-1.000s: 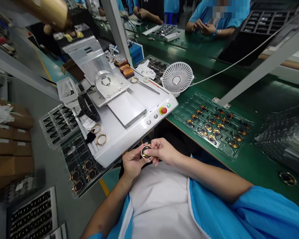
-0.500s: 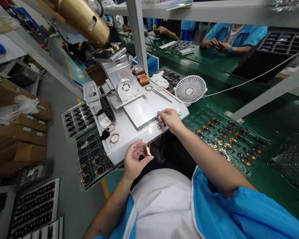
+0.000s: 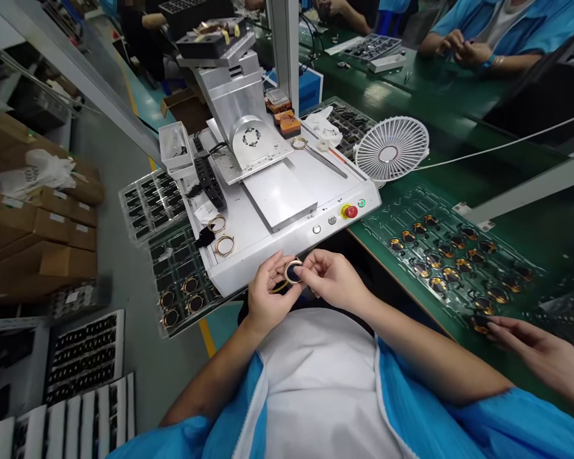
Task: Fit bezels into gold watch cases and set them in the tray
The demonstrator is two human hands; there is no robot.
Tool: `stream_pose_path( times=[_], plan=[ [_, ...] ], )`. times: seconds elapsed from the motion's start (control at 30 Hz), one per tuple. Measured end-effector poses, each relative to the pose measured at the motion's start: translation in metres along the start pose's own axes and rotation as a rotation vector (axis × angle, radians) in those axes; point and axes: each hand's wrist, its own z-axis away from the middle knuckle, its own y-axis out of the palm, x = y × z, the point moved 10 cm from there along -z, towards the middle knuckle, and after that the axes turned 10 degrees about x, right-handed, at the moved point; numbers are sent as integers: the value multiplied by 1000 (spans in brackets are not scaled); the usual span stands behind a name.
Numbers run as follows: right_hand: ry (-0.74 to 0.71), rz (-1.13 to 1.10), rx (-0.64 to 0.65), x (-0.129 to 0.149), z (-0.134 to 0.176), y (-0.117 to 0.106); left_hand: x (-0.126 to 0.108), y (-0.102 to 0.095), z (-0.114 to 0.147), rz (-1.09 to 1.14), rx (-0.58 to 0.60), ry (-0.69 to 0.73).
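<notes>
My left hand (image 3: 272, 292) grips a small round watch case (image 3: 293, 270) with a gold rim and a dark face, above my lap at the machine's front edge. My right hand (image 3: 335, 282) is closed on the same case from the right, its thumb over the dark face. The fingers hide part of the rim. Just beyond both hands stands a white bench machine (image 3: 242, 271) with a flat metal plate (image 3: 282, 194). Two gold rings (image 3: 224, 245) lie on its left side, beside a black scrap of material (image 3: 205, 238).
A red stop button (image 3: 351, 211) sits at the machine's front right. A white fan (image 3: 391, 150) stands behind it. Clear trays (image 3: 414, 252) with round parts lie on the right, where another person's hand (image 3: 530, 341) touches a part. More trays (image 3: 186, 239) are on the left.
My right hand has left the metal plate's front corner and come down to the watch case in my left hand. Another person's hand has appeared at the right tray. The view has shifted.
</notes>
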Motion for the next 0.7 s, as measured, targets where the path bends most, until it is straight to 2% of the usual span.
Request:
stream_pose_path(
  times=[0.3, 0.4, 0.47, 0.53, 0.63, 0.7],
  plan=[
    [-9, 54, -39, 2, -1, 0, 0, -1, 4, -13, -13, -3],
    [-32, 106, -69, 3, 1, -7, 5, -3, 3, 45, -19, -55],
    [-69, 123, -97, 7, 3, -16, 12, -5, 2, 165, -30, -131],
    [-133, 138, -71, 13, 5, -19, 24, -1, 1, 361, -16, -238],
    [-249, 211, 25, 22, 10, -13, 40, 22, 4, 680, 84, -418],
    [-293, 253, 19, 23, 13, -12, 47, 40, 10, 808, 166, -524]
  ],
)
